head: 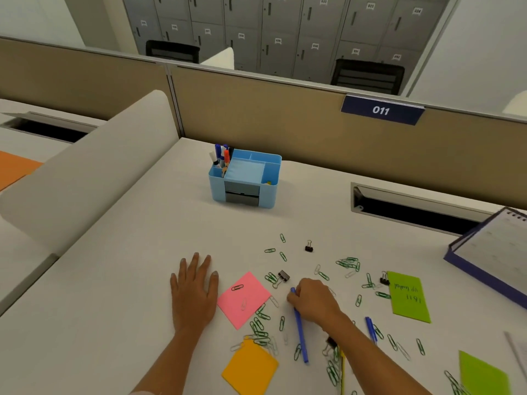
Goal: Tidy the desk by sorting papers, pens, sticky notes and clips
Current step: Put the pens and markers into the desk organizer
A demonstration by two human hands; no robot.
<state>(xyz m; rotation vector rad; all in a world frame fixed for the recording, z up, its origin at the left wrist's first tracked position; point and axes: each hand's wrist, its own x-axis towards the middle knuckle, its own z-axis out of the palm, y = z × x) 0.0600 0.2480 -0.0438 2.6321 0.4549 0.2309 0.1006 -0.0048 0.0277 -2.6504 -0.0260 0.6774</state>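
Presently the slim blue plastic pen (301, 334) lies slantwise on the white desk top (119, 280). Its upper end is taken between the curled fingers and thumb of the right hand (312, 299), which pinches it near the tip, probably to lift it clear of the litter. Green and silver wire paper clips (261, 332) lie scattered all round the barrel, one close against it low down, so a grip at the far end keeps the fingers off them. Just to the left, a square pink sticky note (242, 299) carries two clips. The left hand (194, 289) rests flat beside it, fingers spread and holding nothing, seemingly as a brace. A black binder clip (283, 276) sits just beyond the right hand, and a second blue pen (370, 329) lies on the far side of the right forearm. Well beyond, toward the partition, stands the light blue plastic desk organiser (245, 192). Coloured markers (219, 156) stand upright in its left compartment, the likely home for this pen.
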